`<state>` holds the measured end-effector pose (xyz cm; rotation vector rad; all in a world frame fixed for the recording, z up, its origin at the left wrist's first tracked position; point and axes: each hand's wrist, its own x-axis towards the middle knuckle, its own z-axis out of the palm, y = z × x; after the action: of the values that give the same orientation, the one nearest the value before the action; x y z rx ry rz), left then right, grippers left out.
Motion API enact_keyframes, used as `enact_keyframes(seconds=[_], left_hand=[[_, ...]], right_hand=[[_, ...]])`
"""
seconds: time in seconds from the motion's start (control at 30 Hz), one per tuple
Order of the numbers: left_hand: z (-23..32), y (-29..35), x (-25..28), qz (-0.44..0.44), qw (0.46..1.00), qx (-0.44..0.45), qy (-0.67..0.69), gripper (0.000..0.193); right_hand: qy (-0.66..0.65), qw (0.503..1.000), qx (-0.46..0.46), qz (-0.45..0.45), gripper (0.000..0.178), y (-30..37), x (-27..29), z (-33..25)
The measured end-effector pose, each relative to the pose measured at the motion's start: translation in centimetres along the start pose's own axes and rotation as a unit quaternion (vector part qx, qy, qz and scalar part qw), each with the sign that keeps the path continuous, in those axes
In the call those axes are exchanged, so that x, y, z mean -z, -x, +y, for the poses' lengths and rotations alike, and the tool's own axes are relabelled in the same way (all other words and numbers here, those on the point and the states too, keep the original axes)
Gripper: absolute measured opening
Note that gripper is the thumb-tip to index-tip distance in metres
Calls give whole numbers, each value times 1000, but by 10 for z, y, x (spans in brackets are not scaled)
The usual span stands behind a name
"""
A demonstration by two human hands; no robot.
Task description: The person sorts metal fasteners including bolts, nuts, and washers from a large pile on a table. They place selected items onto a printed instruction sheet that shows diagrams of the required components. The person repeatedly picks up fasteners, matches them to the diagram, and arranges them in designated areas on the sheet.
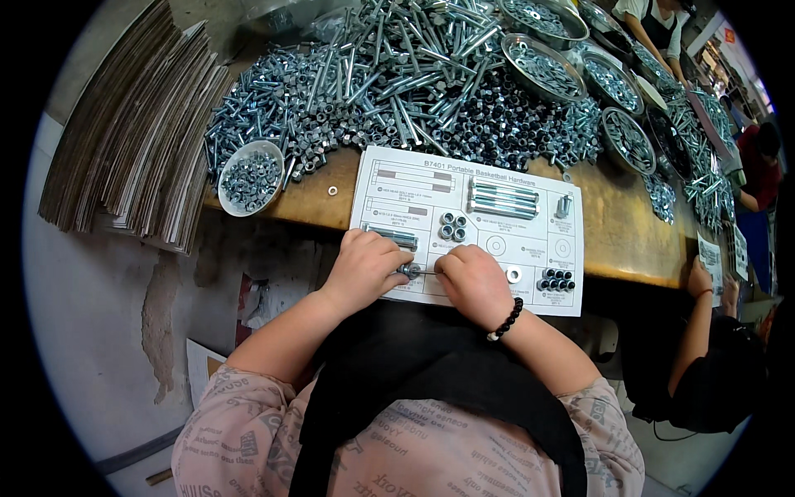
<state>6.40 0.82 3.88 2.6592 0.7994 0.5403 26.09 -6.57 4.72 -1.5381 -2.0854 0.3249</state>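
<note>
A printed paper chart (509, 298) with outlined boxes lies at the table's front edge, with hardware set out on it. Its lower left is under my left hand (358, 267), fingers closed around small silver metal pieces (406, 269) that they partly hide. My right hand (476, 283), a black bead bracelet on its wrist, pinches the end of a thin metal rod (426, 272) that reaches toward the left fingertips. Just above the left fingers lie silver bolts (397, 238). Longer bolts (503, 199), several nuts (452, 226), a washer (513, 274) and black-topped nuts (556, 280) rest in other boxes.
Behind the chart spreads a large heap of bolts (406, 62) and nuts (513, 116). A white bowl of nuts (250, 178) stands left, beside stacked cardboard sheets (141, 124). Metal bowls (542, 66) of washers stand right. Co-workers' arms (700, 311) show at the right.
</note>
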Motion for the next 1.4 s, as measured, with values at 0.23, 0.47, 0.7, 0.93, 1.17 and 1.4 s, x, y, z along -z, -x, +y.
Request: enact_keyframes(seconds=[0.23, 0.47, 0.7, 0.93, 1.17, 1.4], left_hand=[[4, -3, 4, -2, 1000, 12, -1, 34], [9, -11, 4, -42, 999, 16, -16, 35], [-32, -21, 21, 50, 974, 189, 111, 28], [-100, -86, 12, 34, 977, 208, 18, 39], [-117, -92, 22, -63, 971, 224, 53, 36], [-105, -105, 24, -74, 973, 216, 27, 31]], right_hand=[[20, 1000, 4, -18, 10, 3, 9, 7], [-2, 999, -7, -33, 10, 9, 24, 15], [61, 946, -240, 210, 11, 11, 91, 172], [177, 873, -360, 277, 18, 47, 126, 290], [-33, 912, -360, 194, 20, 99, 117, 189], [-24, 923, -360, 132, 22, 162, 106, 105]])
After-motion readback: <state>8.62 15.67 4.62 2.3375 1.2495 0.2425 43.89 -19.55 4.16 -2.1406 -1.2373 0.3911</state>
